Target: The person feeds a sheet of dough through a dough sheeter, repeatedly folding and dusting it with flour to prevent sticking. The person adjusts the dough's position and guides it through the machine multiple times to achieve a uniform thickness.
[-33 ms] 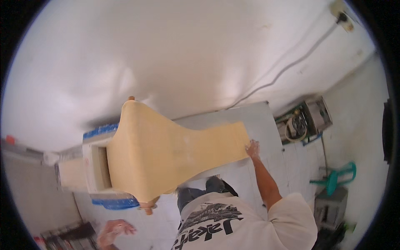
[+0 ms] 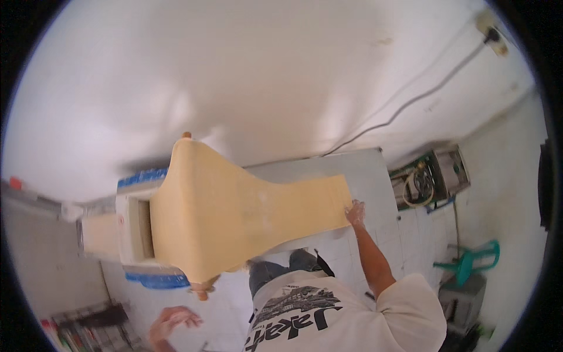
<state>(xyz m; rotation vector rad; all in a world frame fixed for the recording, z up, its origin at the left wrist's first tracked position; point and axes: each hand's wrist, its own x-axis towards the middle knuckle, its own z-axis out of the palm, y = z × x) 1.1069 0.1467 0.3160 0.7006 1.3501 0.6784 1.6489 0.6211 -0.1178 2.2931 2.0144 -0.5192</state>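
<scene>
Touching the far end of a pale yellow sheet point(image 2: 234, 211), the right hand point(image 2: 355, 212) has its powdery fingers at the edge; I cannot tell whether they pinch it or only press. The left hand point(image 2: 177, 320) hangs in the air below the sheet, blurred, fingers loosely curved and apart, with nothing seen in it. It has just swung a little closer to the near end of the wooden roller point(image 2: 202, 290), while the right hand and the sheet lie almost as they were, so the work itself seems barely advanced. The sheet drapes over the roller, beside a machine's white housing point(image 2: 130, 226) with blue sides, and narrows rightward along the grey table point(image 2: 370, 170). Farther right stands a teal chair point(image 2: 466, 264).
</scene>
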